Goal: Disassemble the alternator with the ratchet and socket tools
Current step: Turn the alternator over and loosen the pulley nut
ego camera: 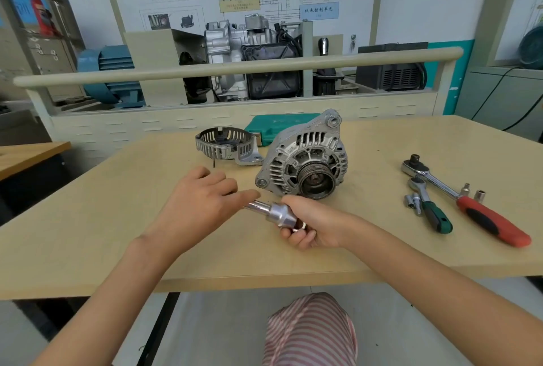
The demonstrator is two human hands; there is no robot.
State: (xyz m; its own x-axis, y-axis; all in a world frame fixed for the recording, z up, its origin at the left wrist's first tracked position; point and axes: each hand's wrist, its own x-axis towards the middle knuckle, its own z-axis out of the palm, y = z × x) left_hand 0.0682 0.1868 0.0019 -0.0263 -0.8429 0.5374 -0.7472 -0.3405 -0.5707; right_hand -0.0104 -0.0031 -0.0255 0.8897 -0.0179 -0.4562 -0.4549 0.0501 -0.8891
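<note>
Your right hand (pixel 308 223) curls around the wide end of a large chrome socket (pixel 280 215), fingers wrapped underneath and thumb side on top, while your left hand (pixel 199 198) lies with fingers loosely bent and its fingertips (pixel 249 195) meeting the narrow chrome extension bar (pixel 257 206) that sticks out of the socket's small end; from the head view you cannot tell whether those fingers pinch the bar or only touch it. Both hands hover low over the pale wooden tabletop (pixel 411 136), near its front edge. Just beyond your right hand, almost touching its knuckles, the grey cast-aluminium alternator (pixel 305 156) rests on the table with its dark grooved pulley (pixel 316 181) facing you and one mounting ear pointing up and away. To the alternator's left and a little farther back lies its removed slotted grey end cover (pixel 227 145), open side up, beyond your left hand's fingers. A green plastic tool case (pixel 276 124) sits behind both parts, against the back of the table. Well to the right of your grip, a long chrome ratchet with a red and black handle (pixel 470 204) lies diagonally, and beside it, nearer you, a shorter ratchet with a green and black handle (pixel 430 208). A few small chrome sockets (pixel 412 201) are scattered around the two ratchets. Below the table edge your striped pink and white clothing (pixel 311 330) shows.
</note>
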